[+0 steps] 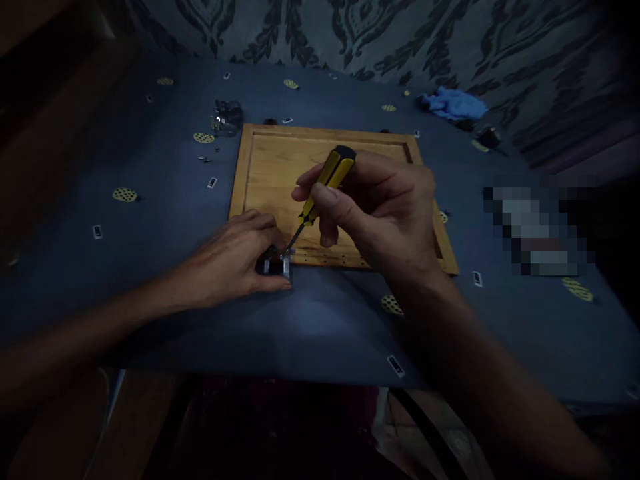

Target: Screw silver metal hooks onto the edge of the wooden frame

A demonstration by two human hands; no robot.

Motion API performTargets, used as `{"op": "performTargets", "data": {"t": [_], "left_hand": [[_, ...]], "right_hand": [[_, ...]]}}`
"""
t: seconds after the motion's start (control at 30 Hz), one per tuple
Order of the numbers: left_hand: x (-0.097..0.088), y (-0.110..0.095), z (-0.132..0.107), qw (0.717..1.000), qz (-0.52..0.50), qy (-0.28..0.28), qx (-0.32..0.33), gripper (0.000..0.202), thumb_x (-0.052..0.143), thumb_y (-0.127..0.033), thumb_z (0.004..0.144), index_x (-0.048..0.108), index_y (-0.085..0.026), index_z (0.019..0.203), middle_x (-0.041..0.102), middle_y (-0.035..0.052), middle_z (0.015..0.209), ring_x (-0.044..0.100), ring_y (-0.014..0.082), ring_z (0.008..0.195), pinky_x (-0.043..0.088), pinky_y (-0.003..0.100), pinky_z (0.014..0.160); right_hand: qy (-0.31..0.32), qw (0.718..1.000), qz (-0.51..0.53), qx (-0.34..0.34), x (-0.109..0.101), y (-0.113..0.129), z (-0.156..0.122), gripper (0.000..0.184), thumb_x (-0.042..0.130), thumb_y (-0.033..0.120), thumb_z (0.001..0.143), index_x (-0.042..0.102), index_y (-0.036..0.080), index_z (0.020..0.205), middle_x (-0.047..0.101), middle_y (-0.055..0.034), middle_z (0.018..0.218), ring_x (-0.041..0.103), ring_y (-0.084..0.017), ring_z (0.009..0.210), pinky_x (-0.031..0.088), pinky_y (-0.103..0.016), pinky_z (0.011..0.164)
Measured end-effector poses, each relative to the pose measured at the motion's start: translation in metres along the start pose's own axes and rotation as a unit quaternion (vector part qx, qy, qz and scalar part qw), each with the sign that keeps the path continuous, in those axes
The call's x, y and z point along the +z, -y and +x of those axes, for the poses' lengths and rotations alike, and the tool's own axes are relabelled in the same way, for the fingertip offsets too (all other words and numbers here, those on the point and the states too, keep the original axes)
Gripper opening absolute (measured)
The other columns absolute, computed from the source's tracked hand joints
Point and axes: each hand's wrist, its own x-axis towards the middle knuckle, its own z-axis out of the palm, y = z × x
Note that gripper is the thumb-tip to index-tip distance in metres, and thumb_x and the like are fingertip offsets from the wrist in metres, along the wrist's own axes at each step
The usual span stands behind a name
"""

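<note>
Yellow-and-black screwdriver, pinched in the right hand, slants so its tip reaches the metal fitting; the left hand's thumb and fingers bracket that, apparently steadying it at the wooden panel's near edge, on the blue tablecloth.

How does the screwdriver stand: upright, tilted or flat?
Tilted. The screwdriver slants in the right hand, its handle up and to the picture's right, its tip down at the metal fitting.
</note>
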Motion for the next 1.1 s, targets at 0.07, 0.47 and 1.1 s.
{"op": "performTargets", "data": {"t": [0.07, 0.47, 1.1], "left_hand": [[0.000, -0.001, 0.000, 1.000, 0.000, 0.000, -0.001, 0.032, 0.075, -0.043, 0.082, 0.065, -0.018, 0.099, 0.063, 0.0049, 0.100, 0.056, 0.0261, 0.102, 0.046, 0.039, 0.088], [0.000, 0.001, -0.001, 1.000, -0.006, 0.000, 0.002, 0.030, 0.074, -0.044, 0.083, 0.065, -0.018, 0.097, 0.065, 0.0070, 0.112, 0.056, 0.0285, 0.112, 0.048, 0.043, 0.093], [0.005, 0.004, -0.001, 1.000, -0.007, -0.013, 0.006, 0.035, 0.077, -0.044, 0.082, 0.067, -0.018, 0.102, 0.060, 0.0035, 0.100, 0.055, 0.0246, 0.101, 0.044, 0.037, 0.086]], "right_hand": [[-0.010, 1.000, -0.011, 0.000, 0.000, -0.001, -0.001, 0.032, 0.077, 0.054, 0.084, 0.070, 0.023, 0.088, 0.071, 0.0012, 0.082, 0.057, -0.008, 0.049, 0.050, -0.023, 0.041], [-0.070, 0.996, -0.045, -0.030, 0.006, -0.005, -0.003, 0.044, 0.085, 0.058, 0.073, 0.057, 0.025, 0.067, 0.063, 0.0037, 0.068, 0.058, -0.012, 0.052, 0.057, -0.029, 0.047], [-0.091, 0.992, 0.019, -0.085, 0.011, -0.007, 0.000, 0.037, 0.084, 0.046, 0.080, 0.057, 0.024, 0.067, 0.059, 0.0067, 0.062, 0.054, -0.009, 0.042, 0.043, -0.025, 0.034]]}}
